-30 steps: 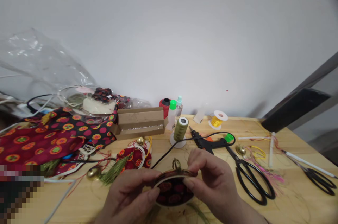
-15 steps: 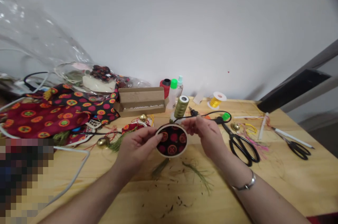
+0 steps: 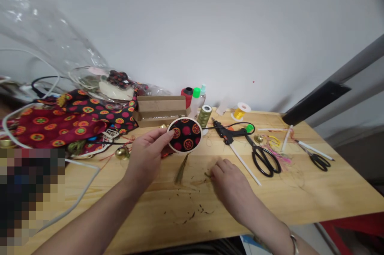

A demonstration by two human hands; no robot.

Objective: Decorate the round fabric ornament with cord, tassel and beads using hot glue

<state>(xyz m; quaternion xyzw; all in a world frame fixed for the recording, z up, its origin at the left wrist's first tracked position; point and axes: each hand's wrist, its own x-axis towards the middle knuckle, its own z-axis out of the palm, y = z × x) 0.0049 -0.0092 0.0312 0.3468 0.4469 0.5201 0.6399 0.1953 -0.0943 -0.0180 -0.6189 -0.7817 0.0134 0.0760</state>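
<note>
Between the thumb and fingers of my left hand is a small round embroidery hoop, raised above the table. Dark fabric with red and orange flower circles fills it. An olive-green thread tassel hangs below the hoop. My right hand is low over the tabletop, fingers curled down. A short green thread end sticks out at its fingertips; the rest of that tassel is hidden under the hand.
A glue gun with a white glue stick and black scissors lie to the right. Behind stand a green thread spool, bottles, a yellow spool and a cardboard box. Patterned cloth is heaped left.
My right hand has left the hoop's edge and moved down onto the loose green tassel on the table. My left hand keeps the hoop, now slightly higher and further left in view.
</note>
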